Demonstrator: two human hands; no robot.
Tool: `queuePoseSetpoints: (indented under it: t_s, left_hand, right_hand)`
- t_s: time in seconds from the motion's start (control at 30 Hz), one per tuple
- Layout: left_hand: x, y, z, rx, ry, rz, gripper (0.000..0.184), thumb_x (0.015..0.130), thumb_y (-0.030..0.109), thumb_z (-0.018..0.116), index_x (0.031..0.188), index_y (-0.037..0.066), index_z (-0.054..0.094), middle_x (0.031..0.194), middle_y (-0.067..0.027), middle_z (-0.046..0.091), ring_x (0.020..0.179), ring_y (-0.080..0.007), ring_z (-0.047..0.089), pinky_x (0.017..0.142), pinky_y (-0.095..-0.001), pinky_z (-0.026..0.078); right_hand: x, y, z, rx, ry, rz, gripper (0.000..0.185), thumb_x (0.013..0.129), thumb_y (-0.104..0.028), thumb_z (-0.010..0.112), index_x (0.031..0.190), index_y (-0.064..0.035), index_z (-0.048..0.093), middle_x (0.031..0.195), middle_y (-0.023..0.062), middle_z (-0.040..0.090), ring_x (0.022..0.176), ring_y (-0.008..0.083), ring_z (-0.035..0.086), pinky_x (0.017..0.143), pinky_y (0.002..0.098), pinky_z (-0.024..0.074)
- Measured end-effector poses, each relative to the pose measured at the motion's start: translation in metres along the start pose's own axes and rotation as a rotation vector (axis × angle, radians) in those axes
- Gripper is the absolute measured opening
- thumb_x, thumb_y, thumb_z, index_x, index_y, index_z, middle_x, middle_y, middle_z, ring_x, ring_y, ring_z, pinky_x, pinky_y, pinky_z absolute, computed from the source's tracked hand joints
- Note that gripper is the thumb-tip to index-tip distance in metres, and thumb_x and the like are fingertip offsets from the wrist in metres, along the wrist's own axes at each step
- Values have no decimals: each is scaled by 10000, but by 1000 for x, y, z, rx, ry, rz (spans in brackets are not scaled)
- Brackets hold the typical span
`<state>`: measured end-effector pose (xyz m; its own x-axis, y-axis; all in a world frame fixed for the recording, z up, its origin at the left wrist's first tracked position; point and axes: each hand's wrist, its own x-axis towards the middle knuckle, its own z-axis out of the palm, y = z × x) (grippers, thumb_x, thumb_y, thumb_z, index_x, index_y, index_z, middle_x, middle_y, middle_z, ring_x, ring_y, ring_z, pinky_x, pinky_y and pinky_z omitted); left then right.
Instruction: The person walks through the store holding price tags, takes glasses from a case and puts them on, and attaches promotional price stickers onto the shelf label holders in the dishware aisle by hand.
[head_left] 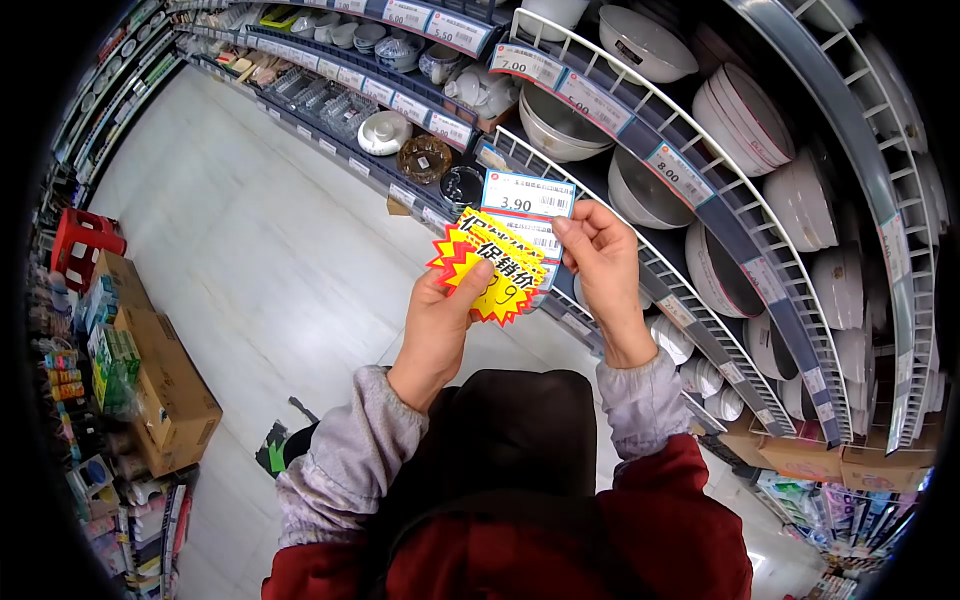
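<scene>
My left hand [440, 325] is closed on yellow and red starburst price tags [500, 283], its thumb pressed on the front one. At least two of these tags overlap, with black printed characters and handwritten digits. Between the fingers and thumb of my right hand [603, 262] are white and blue price labels [527, 195], the top one reading 3.90 with a barcode. The starburst tags partly cover the lower labels, so how many there are is hidden. Both hands are close together in front of the shelves, touching none of the bowls.
Wire-fronted shelves [700, 215] curve along the right, stacked with white bowls [742, 118] and fitted with price strips. Glass dishes [424, 158] and cups line the lower shelf ahead. At left on the pale floor [260, 200] stand cardboard boxes [165, 385] and a red stool [90, 245].
</scene>
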<state>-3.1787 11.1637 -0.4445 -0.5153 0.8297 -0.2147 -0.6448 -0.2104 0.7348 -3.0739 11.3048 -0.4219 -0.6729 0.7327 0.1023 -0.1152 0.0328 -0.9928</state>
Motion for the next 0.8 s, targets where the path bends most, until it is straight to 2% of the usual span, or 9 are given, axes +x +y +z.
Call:
queuePoseSetpoints:
  t_s: [0.07,0.53,0.6,0.7,0.77,0.8]
  left_hand:
    - [0,-1,-4,68,-51,-26,205,914,136,506,1084,23,526,999,-86,625,838,-172,640,692,-298,542]
    - [-5,1,-1,77,-26,-26,205,922,140,489,1082,13,508,988,-87,623,835,-169,637,667,-298,542]
    - [-6,1,-1,80,-23,-25,205,921,140,490,1083,14,507,986,-86,623,833,-167,636,663,-297,542]
    - [-7,2,1,79,-51,-28,204,918,140,497,1080,16,509,987,-88,623,833,-165,636,660,-292,540]
    - [-8,0,4,2,-46,-2,208,890,145,557,1051,14,544,935,-76,645,761,-126,646,585,-222,519]
    - [-7,-2,1,18,-58,-2,205,890,141,556,1049,13,545,937,-76,645,768,-129,647,593,-226,525]
  right_hand:
    - [-1,2,0,4,18,-3,116,867,-102,581,916,3,574,731,-1,605,571,2,457,496,155,331]
    - [-9,-7,-2,35,108,-59,84,859,-80,586,896,-6,575,728,-13,596,569,8,447,510,155,342]
    - [-11,-8,-1,16,131,-72,103,849,-120,615,884,-26,596,667,-46,549,524,-2,423,469,147,315]
    - [-14,-9,-6,-4,116,-72,91,859,-84,588,902,-5,578,725,-15,595,570,7,445,508,153,339]
    - [-16,-10,-6,-5,126,-68,93,859,-86,588,904,-5,580,722,-16,594,562,5,441,502,154,335]
    - [-17,-10,-7,-4,127,-73,92,859,-85,588,903,-5,581,719,-17,593,558,5,440,500,155,333]
